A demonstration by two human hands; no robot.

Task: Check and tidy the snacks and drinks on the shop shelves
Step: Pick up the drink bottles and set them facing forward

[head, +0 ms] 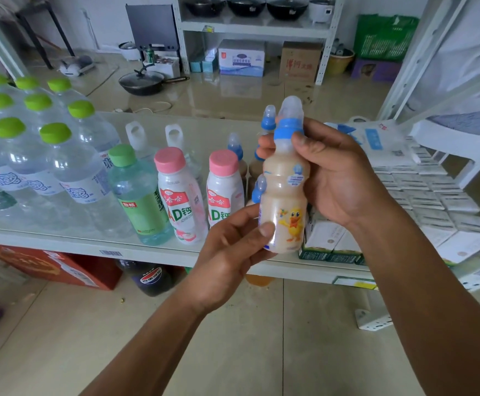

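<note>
Mid-check here: one duck bottle (284,201) is off the shelf (61,247) and up in both hands, held upright in the air just right of the pink-capped bottles (176,195) and nearer the camera. The left hand (230,252) cups the base, fingers curled underneath, thumb pressed on the lower label. The right hand (338,178) wraps the shoulder and neck, thumb across the blue collar. Both are closed firmly on this one bottle, nothing else in either.

How far along? A fair part of the shelf looks in order. Just left of the pink-capped bottles stands a green-labelled bottle (139,195), and further left the green-capped water bottles (61,155) sit in neat rows. Behind and to the right of the pink caps, more blue-teat bottles (236,147) stand in a looser cluster, and I'd judge that's where this one belongs. So it looks like an inspection under way, with the return to the shelf not yet done. The cartons (327,241) right of the pink caps at the shelf's front, and the white packets (433,195) beyond them, I can't call either way.

The bottle itself: small, waisted clear plastic, full of beige milky drink up to the neck. It has a blue collar, a cloudy domed teat cover on top, and a yellow cartoon duck on the lower label. No dent or leak visible from here.
</note>
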